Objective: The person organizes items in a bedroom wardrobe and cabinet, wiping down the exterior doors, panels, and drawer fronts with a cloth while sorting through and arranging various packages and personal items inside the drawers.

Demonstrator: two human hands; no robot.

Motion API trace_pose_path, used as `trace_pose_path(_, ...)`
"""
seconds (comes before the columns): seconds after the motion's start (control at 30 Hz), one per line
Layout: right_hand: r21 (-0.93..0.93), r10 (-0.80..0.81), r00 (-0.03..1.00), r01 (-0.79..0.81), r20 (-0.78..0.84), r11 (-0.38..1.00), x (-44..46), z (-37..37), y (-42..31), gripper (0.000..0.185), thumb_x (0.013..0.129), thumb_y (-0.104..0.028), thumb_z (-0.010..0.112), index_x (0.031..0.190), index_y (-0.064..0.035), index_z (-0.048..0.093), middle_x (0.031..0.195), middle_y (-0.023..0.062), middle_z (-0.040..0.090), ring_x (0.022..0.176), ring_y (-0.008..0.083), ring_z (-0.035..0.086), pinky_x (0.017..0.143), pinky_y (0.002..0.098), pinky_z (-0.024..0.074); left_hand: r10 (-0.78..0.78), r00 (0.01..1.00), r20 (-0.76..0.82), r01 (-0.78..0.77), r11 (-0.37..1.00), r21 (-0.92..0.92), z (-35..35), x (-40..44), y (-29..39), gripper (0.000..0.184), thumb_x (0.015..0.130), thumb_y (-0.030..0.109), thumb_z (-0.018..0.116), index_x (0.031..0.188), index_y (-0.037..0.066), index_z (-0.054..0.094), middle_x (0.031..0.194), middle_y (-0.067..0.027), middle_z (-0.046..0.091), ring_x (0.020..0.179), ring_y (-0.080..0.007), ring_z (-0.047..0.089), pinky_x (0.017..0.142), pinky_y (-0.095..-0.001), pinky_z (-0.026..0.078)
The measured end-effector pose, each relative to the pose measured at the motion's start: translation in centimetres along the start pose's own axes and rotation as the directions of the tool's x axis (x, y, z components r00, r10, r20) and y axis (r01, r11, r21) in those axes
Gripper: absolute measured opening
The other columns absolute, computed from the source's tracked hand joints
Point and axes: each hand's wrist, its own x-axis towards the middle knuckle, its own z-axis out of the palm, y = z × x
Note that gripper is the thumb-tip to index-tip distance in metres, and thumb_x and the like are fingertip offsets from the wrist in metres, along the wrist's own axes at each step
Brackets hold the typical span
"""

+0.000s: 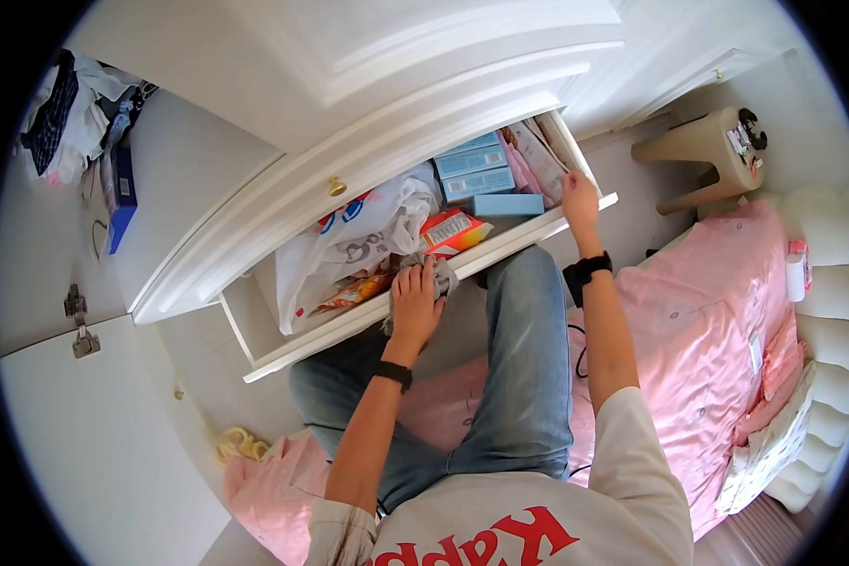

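Observation:
A white drawer (pixel 321 341) is pulled out in front of my knees. My left hand (pixel 415 300) is closed over a crumpled grey cloth (pixel 443 279) on its front edge. At the drawer's right front corner, my right hand (pixel 580 200) has its fingers curled onto the rim. Inside are a white plastic bag (pixel 349 236), a red and orange packet (pixel 455 231), an orange snack-like bag (pixel 357 292), several light blue boxes (pixel 477 172) and something pink (pixel 521 162). One blue box (pixel 507 205) lies apart, near the front.
Above the drawer is a white cabinet front with a brass knob (pixel 337 187). An open cabinet door (pixel 94 443) stands at left, beneath clothes (pixel 75 113) and a dark blue box (pixel 123 193). Right are a beige stool (pixel 703 151) and a bed with pink covers (pixel 689 321).

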Motion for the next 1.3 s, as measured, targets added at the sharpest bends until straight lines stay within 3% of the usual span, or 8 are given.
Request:
trace_pose_path(0.07, 0.167, -0.038, 0.993, 0.057, -0.111, 0.984, 1.1, -0.6, 1.0, 0.015, 0.082, -0.019, 0.054, 0.083, -0.0047, 0.059, 0.078, 0.0134, 0.064, 0.071, 0.0308, 0.062, 0.066, 0.0379, 0.0483, -0.002, 1.0, -0.007, 0.002, 1.0, -0.002, 0.1, -0.1, -0.1, 0.076, 0.069, 0.02, 0.068, 0.132, 0.003, 0.03, 0.116, -0.0147, 0.042, 0.112, -0.0306, 0.036, 0.099, -0.0433, 0.024)
trace_pose_path(0.17, 0.617, 0.13, 0.982, -0.018, -0.138, 0.786, 3.6, -3.4, 0.8, 0.015, 0.083, -0.016, 0.052, 0.086, -0.0024, 0.06, 0.077, 0.0124, 0.064, 0.07, 0.0247, 0.064, 0.066, 0.0336, 0.0483, 0.006, 1.0, -0.019, -0.006, 1.0, -0.001, 0.0, 0.0, 0.0, 0.074, 0.07, 0.02, 0.066, 0.132, 0.003, 0.03, 0.116, -0.0148, 0.042, 0.112, -0.0307, 0.036, 0.098, -0.0433, 0.024)
trace_pose_path(0.27, 0.591, -0.086, 0.982, -0.03, 0.167, 0.806, 5.2, -5.6, -1.3, 0.015, 0.082, -0.012, 0.052, 0.088, -0.0002, 0.059, 0.074, 0.0115, 0.063, 0.071, 0.0198, 0.063, 0.065, 0.0316, 0.0477, 0.013, 1.0, -0.019, -0.013, 1.0, -0.017, -0.1, -0.1, -0.1, 0.073, 0.07, 0.02, 0.065, 0.132, 0.003, 0.03, 0.116, -0.015, 0.042, 0.111, -0.031, 0.037, 0.098, -0.0434, 0.024)
trace_pose_path(0.33, 0.339, -0.245, 0.938, 0.154, 0.246, 0.928, 4.4, -4.6, -1.5, 0.017, 0.077, -0.013, 0.057, 0.088, 0.0001, 0.057, 0.078, 0.0149, 0.063, 0.075, 0.0263, 0.062, 0.066, 0.0349, 0.0475, 0.008, 1.0, -0.023, -0.008, 0.999, -0.033, 0.0, -0.1, -0.1, 0.073, 0.07, 0.021, 0.065, 0.132, 0.002, 0.03, 0.115, -0.0152, 0.043, 0.111, -0.0313, 0.037, 0.098, -0.0435, 0.024)
trace_pose_path(0.53, -0.125, -0.132, 0.967, 0.162, 0.217, 0.979, -1.6, 1.0, -0.3, 0.025, 0.073, -0.011, 0.059, 0.097, -0.0041, 0.057, 0.092, 0.0175, 0.061, 0.089, 0.0353, 0.057, 0.076, 0.0414, 0.0457, 0.025, 0.999, -0.041, -0.027, 0.998, -0.053, 0.3, -0.2, -0.4, 0.073, 0.071, 0.021, 0.064, 0.132, 0.002, 0.029, 0.115, -0.0154, 0.043, 0.112, -0.0318, 0.036, 0.098, -0.0438, 0.024)
trace_pose_path(0.7, 0.15, -0.116, 0.978, 0.142, -0.172, 0.978, 0.1, 1.2, 0.7, 0.024, 0.075, -0.008, 0.052, 0.097, -0.0031, 0.059, 0.092, 0.0183, 0.06, 0.082, 0.0371, 0.057, 0.074, 0.0427, 0.0458, 0.018, 1.0, 0.009, -0.018, 0.997, -0.069, 0.1, -0.1, -0.4, 0.071, 0.073, 0.021, 0.062, 0.133, 0.002, 0.028, 0.118, -0.017, 0.042, 0.113, -0.033, 0.035, 0.098, -0.0441, 0.023)
trace_pose_path(0.83, 0.235, -0.075, 0.992, 0.097, -0.101, 0.967, 1.9, -1.3, 0.0, 0.022, 0.077, -0.013, 0.057, 0.095, -0.002, 0.061, 0.082, 0.0199, 0.061, 0.078, 0.0354, 0.058, 0.069, 0.0387, 0.0465, 0.036, 0.999, -0.002, -0.036, 0.998, -0.061, 0.1, 0.0, -0.3, 0.071, 0.073, 0.021, 0.062, 0.133, 0.002, 0.028, 0.117, -0.0178, 0.042, 0.112, -0.0339, 0.036, 0.098, -0.0448, 0.022)
trace_pose_path(1.3, 0.265, 0.153, 0.984, -0.123, -0.096, 0.956, 5.6, -0.4, 1.9, 0.023, 0.074, -0.016, 0.06, 0.093, -0.0035, 0.062, 0.087, 0.0162, 0.062, 0.081, 0.0307, 0.058, 0.072, 0.0358, 0.0464, 0.073, 0.997, 0.039, -0.072, 0.997, -0.033, 0.4, 0.1, -0.5, 0.072, 0.075, 0.023, 0.061, 0.134, 0.001, 0.025, 0.118, -0.0186, 0.041, 0.113, -0.0346, 0.036, 0.098, -0.0459, 0.023)
